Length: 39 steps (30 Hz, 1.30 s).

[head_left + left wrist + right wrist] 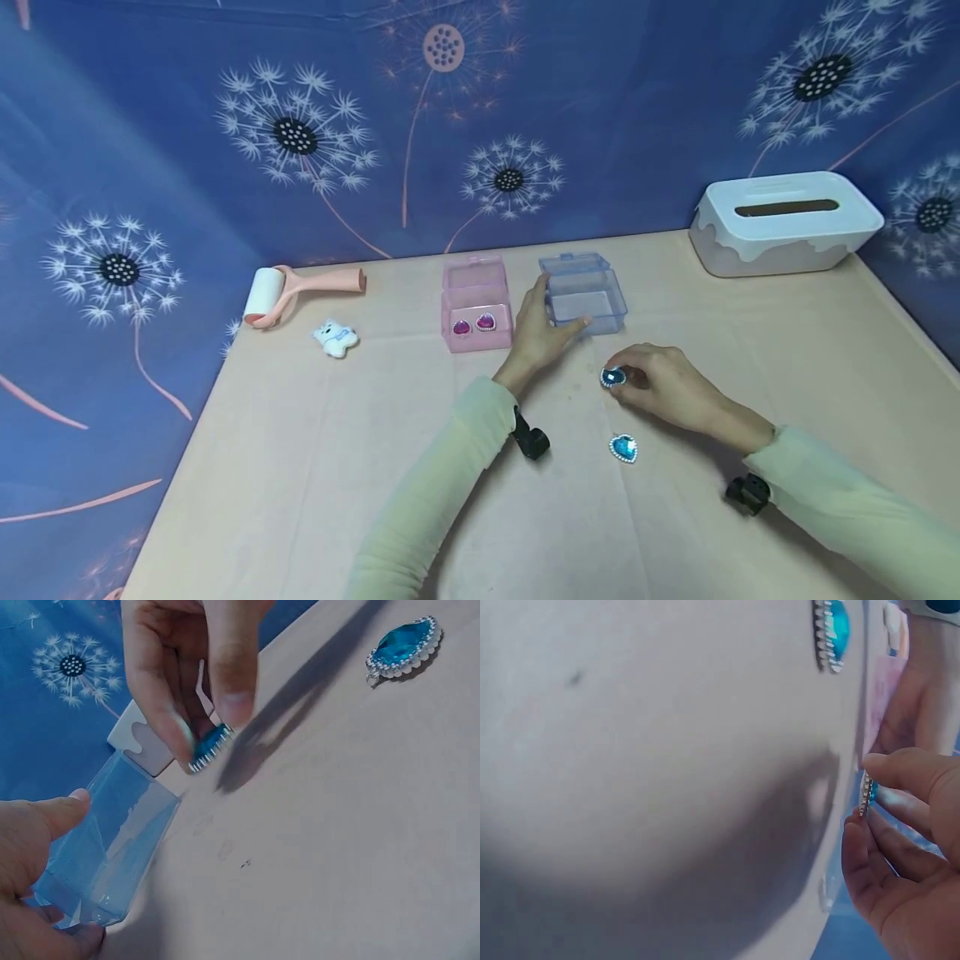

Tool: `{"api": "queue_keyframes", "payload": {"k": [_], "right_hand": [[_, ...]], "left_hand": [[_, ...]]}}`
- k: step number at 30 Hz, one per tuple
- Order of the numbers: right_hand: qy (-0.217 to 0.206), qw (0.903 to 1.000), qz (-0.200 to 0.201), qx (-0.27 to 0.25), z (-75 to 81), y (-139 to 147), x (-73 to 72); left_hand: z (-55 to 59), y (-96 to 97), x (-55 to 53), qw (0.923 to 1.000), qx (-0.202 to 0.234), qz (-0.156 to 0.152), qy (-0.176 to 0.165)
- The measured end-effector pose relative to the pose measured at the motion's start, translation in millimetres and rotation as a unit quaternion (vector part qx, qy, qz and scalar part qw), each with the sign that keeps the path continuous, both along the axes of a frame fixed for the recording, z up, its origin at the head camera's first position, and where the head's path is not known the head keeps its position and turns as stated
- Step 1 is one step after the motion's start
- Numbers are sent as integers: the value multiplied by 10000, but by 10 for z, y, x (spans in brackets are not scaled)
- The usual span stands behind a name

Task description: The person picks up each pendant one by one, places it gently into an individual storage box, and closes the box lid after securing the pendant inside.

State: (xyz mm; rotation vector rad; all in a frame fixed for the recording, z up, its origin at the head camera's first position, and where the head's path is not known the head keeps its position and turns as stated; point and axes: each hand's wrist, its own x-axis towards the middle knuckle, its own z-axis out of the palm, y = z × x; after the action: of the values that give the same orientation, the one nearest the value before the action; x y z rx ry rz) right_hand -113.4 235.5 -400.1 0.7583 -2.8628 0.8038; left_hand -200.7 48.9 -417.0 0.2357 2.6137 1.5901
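My left hand [538, 333] holds the open blue see-through plastic box [600, 302] at its left side, thumb along the front edge; in the left wrist view, thumb and fingers span the box [124, 832]. Between thumb and fingertips, my right hand [670, 387] pinches a blue heart-shaped gem pendant [612, 377], raised over the table in front of the box. A second blue gem pendant [623, 448] with a beaded white rim lies nearer me on the cloth. Left of my left hand stands an open pink box [477, 296] with two pink gems [486, 322] inside.
A white and beige tissue box [787, 225] stands at the back right. Far left lie a pink-handled lint roller [303, 287] and a small white bear-shaped figure [335, 337]. Behind the table [300, 483] hangs a blue dandelion-print cloth [600, 108].
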Motion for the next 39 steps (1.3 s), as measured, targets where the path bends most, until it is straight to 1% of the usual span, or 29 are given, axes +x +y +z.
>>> {"api": "queue_keyframes", "payload": {"k": [4, 9, 13, 17, 20, 23, 26, 30, 36, 39], "right_hand": [[180, 9996, -98, -184, 75, 53, 11], [507, 9977, -182, -416, 205, 97, -33], [815, 9948, -327, -510, 384, 110, -141], [1045, 9917, -459, -584, 564, 103, -284], [1023, 9911, -530, -672, 673, 61, -411], [941, 9915, -558, -705, 740, -1, -543], [847, 9922, -587, -696, 757, -68, -662], [608, 9938, -638, -681, 721, -157, -792], [280, 9957, -617, -637, 594, -256, -938], [129, 9973, -526, -488, 514, -292, -999]], "left_hand": [[-2, 4, -10, 10000, 46, -43, 18], [3, 14, -8, 10000, 27, -50, -9], [14, 12, -10, 9999, 96, -94, 77], [16, 28, -9, 9999, 49, -127, 105], [22, 27, -9, 9999, 36, -115, 89], [32, 12, -14, 9999, 58, -75, 65], [35, -5, -21, 10000, 43, -62, 50], [37, -11, -25, 9999, 52, -90, 26], [39, -10, -21, 9999, -4, -116, 46], [34, -19, -21, 9999, -72, -90, 47]]}}
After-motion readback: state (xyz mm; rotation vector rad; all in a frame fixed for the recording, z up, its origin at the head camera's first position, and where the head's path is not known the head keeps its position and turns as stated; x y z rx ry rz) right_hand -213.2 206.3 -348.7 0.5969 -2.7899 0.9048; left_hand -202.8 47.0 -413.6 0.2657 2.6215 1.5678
